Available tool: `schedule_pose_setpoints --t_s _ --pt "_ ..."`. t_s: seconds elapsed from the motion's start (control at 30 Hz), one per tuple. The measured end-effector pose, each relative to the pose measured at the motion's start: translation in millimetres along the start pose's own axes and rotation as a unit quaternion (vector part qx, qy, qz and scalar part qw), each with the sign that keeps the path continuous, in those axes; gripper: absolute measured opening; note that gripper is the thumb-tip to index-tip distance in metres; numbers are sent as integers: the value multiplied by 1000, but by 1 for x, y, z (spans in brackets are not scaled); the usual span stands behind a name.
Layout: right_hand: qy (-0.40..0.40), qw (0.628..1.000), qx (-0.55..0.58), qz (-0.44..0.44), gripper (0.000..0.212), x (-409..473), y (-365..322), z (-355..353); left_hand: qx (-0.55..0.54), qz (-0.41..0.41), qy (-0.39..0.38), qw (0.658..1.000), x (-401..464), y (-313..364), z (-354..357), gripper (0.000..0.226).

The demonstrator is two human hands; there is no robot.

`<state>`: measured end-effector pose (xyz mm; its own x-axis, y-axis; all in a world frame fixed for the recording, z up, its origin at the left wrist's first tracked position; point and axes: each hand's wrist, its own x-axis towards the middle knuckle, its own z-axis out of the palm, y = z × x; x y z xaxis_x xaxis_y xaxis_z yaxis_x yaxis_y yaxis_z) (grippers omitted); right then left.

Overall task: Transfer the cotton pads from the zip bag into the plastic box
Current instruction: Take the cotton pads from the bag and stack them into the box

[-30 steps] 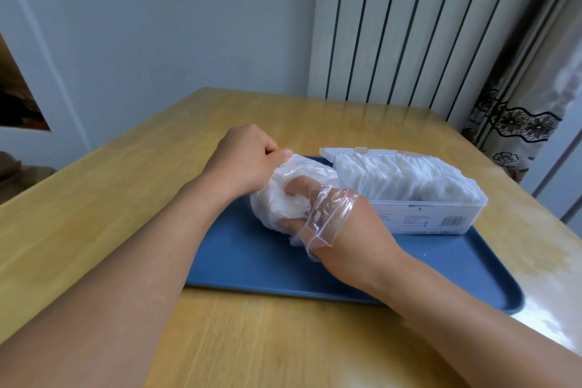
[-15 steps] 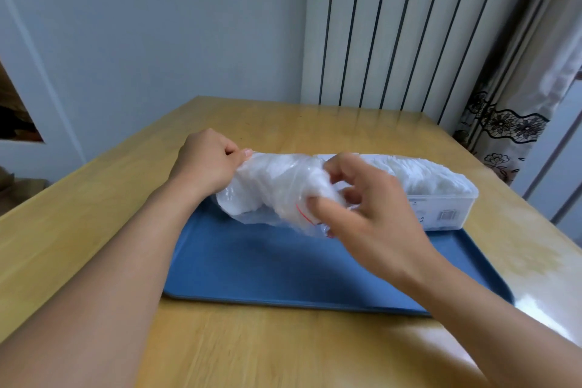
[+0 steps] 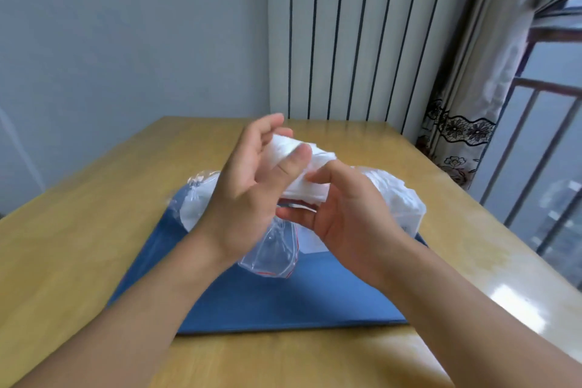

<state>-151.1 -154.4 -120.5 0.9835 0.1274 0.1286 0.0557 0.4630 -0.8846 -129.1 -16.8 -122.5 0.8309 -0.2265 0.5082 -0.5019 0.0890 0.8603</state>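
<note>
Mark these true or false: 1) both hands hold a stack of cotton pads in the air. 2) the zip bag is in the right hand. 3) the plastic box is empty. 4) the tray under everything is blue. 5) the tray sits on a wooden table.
1) True. The left hand and right hand hold a stack of cotton pads above the tray.
2) False. The zip bag lies on the tray below the hands; neither hand visibly grips it.
3) False. The plastic box already holds white pads up to its rim.
4) True. The tray is blue.
5) True. It sits on the wooden table.
</note>
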Motion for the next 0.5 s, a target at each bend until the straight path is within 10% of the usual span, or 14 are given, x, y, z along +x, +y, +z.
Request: schedule_pose_setpoints --t_s 0.3,0.5 --pt "75 957 -249 -132 63 -5 6 -1 41 -26 -89 995 -10 -22 11 71" --pt "115 904 -335 -241 69 -5 7 -3 124 28 12 992 -10 -19 15 40"
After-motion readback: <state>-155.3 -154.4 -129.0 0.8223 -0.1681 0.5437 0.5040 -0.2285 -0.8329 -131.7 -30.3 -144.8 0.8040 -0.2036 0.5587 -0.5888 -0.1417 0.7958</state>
